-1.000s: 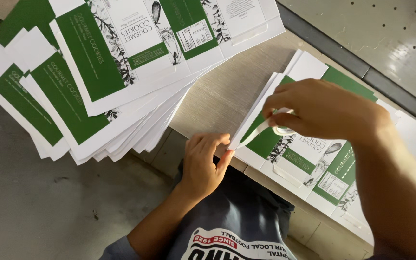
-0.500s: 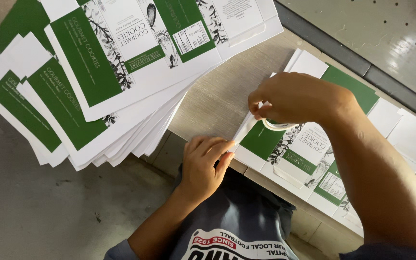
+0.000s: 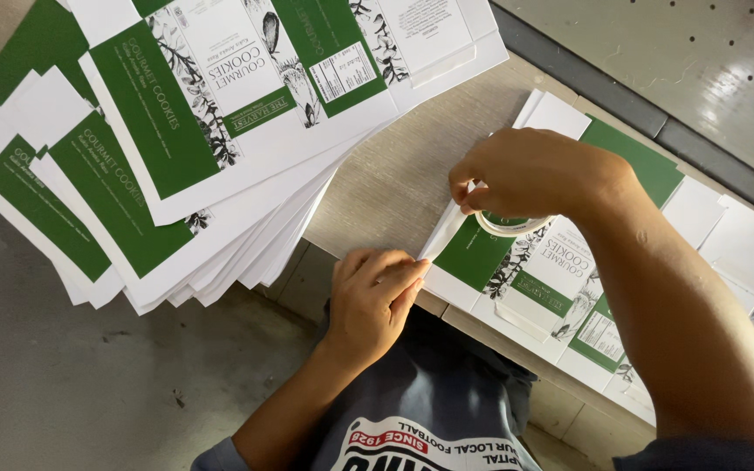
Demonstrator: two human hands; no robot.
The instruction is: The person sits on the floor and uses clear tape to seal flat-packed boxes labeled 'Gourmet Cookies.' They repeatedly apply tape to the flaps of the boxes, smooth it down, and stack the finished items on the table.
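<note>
A flat, unfolded green and white carton sheet (image 3: 560, 270) lies on the table (image 3: 394, 174) in front of me. My right hand (image 3: 534, 174) grips a small roll of white tape (image 3: 510, 226) over the sheet's left flap. A strip of tape runs from the roll down to my left hand (image 3: 375, 292), whose fingertips pinch or press its free end at the sheet's near left corner, by the table edge.
A fanned stack of the same flat carton sheets (image 3: 202, 131) covers the table's left side and overhangs its edge. More flat sheets (image 3: 743, 253) lie under and to the right of the one at hand. A grey floor (image 3: 45, 384) lies below.
My right hand has carried the tape roll to the left and down toward the flap, shortening the strip. My left hand has stayed on the tape's end at the corner.
</note>
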